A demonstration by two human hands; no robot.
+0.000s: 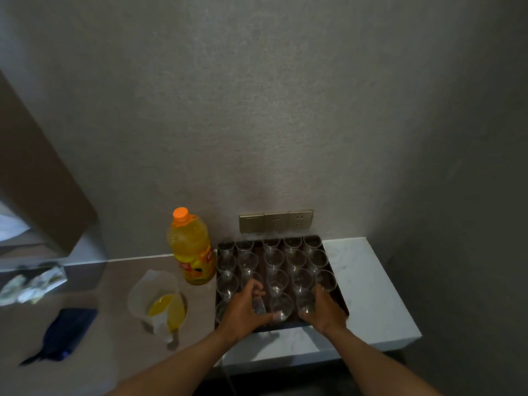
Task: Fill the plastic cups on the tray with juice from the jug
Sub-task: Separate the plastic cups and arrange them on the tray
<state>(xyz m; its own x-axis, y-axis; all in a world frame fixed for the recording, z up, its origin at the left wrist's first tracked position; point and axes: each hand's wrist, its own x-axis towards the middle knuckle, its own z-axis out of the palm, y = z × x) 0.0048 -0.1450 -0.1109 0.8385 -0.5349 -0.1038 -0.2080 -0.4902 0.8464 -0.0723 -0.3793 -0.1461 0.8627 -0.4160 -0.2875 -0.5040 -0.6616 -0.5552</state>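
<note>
A dark tray (340,301) on the counter holds several clear plastic cups (274,257), all without juice. My left hand (243,307) curls round a cup in the tray's front row, thumb reaching toward the neighbouring cup (281,307). My right hand (323,308) grips a front-row cup (305,302) on the right side. A translucent jug (155,298) with a little yellow juice at its bottom stands left of the tray. A juice bottle (193,250) with an orange cap stands behind the jug, beside the tray.
The tray sits on a white counter section (371,290) whose right and front edges drop off. A wall with a brass socket panel (275,220) is right behind the tray. A dark blue object (67,332) and crumpled wrapping (31,284) lie at the left.
</note>
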